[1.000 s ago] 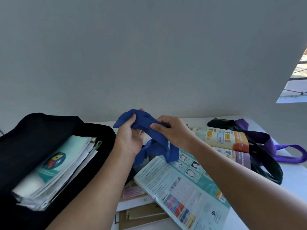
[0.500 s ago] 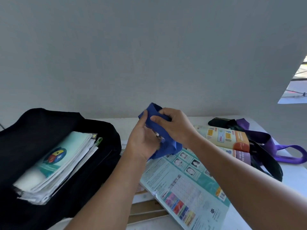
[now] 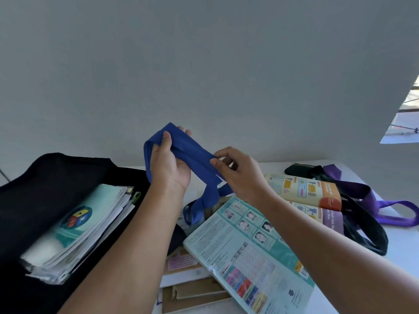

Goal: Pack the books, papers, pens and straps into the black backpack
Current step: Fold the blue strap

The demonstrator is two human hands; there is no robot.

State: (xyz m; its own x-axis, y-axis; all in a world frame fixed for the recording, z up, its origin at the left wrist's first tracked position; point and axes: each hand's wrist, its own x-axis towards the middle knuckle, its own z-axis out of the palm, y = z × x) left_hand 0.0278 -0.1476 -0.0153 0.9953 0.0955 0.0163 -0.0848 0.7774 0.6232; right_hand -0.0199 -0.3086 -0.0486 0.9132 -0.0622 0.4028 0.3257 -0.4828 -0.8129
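Strap [image 3: 192,155], blue, runs long from far left to near right, up in the air between both hands. Left hand [image 3: 170,168] grips its folded end; right hand [image 3: 238,175] pinches it lower. Backpack [image 3: 34,189] lies open at the left, nearer the left hand.

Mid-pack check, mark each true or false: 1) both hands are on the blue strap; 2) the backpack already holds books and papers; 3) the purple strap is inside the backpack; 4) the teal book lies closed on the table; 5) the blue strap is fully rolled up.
1) True: the left hand and right hand both hold the blue strap.
2) True: the black backpack holds a stack of books and papers.
3) False: the purple strap lies on the table.
4) True: the teal book lies closed.
5) False: one end hangs loose.
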